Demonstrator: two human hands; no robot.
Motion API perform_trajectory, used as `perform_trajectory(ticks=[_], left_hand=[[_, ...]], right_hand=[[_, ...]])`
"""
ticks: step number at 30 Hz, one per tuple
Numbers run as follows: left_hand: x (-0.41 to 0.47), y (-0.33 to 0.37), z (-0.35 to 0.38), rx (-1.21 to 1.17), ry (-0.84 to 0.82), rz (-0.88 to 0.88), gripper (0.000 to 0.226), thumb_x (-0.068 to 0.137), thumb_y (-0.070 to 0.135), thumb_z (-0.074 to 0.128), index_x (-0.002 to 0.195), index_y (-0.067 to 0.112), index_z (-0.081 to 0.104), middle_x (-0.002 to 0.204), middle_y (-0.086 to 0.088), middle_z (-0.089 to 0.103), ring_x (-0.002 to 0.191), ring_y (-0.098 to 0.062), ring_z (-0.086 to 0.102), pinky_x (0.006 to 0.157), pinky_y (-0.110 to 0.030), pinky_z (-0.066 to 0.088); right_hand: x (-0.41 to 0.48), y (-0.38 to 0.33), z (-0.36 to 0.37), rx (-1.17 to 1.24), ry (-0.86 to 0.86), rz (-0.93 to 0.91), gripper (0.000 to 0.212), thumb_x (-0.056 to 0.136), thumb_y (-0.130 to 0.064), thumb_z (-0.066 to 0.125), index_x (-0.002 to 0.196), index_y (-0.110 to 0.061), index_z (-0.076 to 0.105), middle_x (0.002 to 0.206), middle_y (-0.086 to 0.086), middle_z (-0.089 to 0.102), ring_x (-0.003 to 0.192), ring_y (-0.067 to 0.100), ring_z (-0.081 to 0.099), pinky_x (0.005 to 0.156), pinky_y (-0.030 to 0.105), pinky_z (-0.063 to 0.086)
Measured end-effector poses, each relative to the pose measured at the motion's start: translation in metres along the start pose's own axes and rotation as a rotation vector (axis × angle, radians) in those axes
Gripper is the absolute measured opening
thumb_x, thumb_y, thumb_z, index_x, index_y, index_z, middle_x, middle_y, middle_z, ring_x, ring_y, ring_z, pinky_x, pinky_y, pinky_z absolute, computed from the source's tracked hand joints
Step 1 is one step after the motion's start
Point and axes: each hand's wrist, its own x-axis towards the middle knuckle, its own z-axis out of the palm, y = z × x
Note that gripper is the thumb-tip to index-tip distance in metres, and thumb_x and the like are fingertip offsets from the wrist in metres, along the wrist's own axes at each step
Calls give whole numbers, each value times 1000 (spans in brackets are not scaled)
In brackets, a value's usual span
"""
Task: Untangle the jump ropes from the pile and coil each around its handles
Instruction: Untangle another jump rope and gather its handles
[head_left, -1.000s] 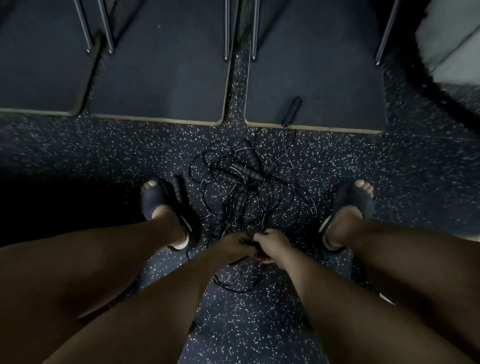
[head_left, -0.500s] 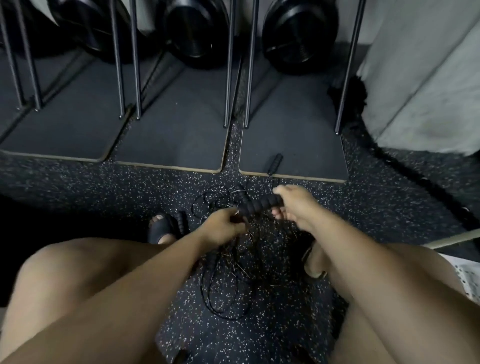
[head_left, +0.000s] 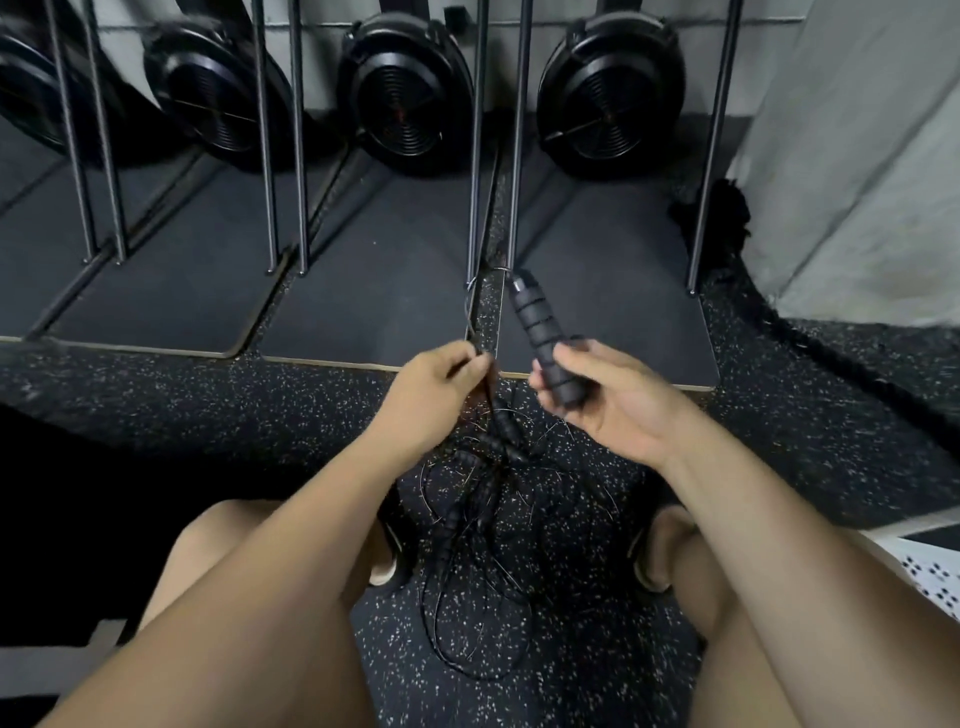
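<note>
Black ribbed foam handle (head_left: 544, 343) is gripped upright in my right hand (head_left: 615, 402); left hand (head_left: 431, 395) pinches its thin black cord (head_left: 469, 319). Other black jump ropes (head_left: 493, 499) lie tangled on the speckled rubber floor (head_left: 208, 395) between my feet. Recommend drawing one strand out slowly. Steel rack posts (head_left: 477, 156) close ahead could snag.

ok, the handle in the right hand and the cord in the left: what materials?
Handle: looks like matte black foam, judging by the soft ribbed grip rings; small shiny cap, likely metal. Cord: thin, slightly glossy, probably coated wire, too fine to confirm.
</note>
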Motion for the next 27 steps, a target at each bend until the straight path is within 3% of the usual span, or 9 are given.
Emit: perform_trajectory(ticks=[2,5,7,10,13,16,19,24,27], left_hand=[[8,11,10,-27,23,17,31,110,35,58,85,18,65,53,16,49,46,-5,34,49,-24,27],[16,16,22,-7,7,62,29,108,35,60,84,21,64,57,15,51,55,-5,40,58,-31,33],[19,19,26,-14,24,74,26,107,36,62,84,25,67,65,14,62,62,-7,52,63,-30,43],[22,23,26,-184,41,88,20,106,32,63,91,26,75,86,3,78,77,-21,73,75,-36,58],[28,23,21,-325,92,73,19,107,26,63,99,17,79,91,0,79,76,-18,72,67,-32,56],[33,19,15,-424,114,67,18,107,22,65,104,12,80,93,-4,78,76,-15,69,66,-30,50],[36,16,10,-484,153,34,18,106,19,65,106,8,79,91,-4,76,80,-16,68,63,-22,48],[38,7,7,-621,147,-100,23,109,22,59,114,9,76,97,-11,78,85,-24,69,67,-26,53],[35,4,17,-520,-19,-265,30,107,13,45,123,18,70,102,-4,82,98,-25,78,82,-33,57]], right_hand=[[3,5,3,-153,-28,10,57,87,4,77,138,-5,54,98,12,70,91,28,70,85,43,61],[11,16,10,-224,138,-18,52,89,20,62,133,-8,58,88,13,63,80,27,64,77,44,60],[17,22,11,-278,248,-48,41,91,16,62,122,-10,61,95,15,66,81,27,68,76,42,62],[19,29,12,-335,198,8,38,90,13,63,124,-5,63,112,20,75,88,29,77,73,38,63],[22,39,13,-485,172,73,35,91,4,72,125,-1,64,119,23,76,92,32,80,81,43,62],[26,48,10,-655,264,34,25,90,-1,76,111,-1,63,113,24,76,92,32,81,89,52,64],[26,49,12,-770,360,-20,16,92,-4,74,103,-8,63,103,18,78,93,31,80,87,54,66],[17,41,17,-666,374,-118,15,93,-2,72,105,-1,64,86,12,81,78,31,80,84,52,67],[6,24,23,-435,318,-179,12,96,5,69,106,7,61,83,17,77,73,31,74,71,39,65]])
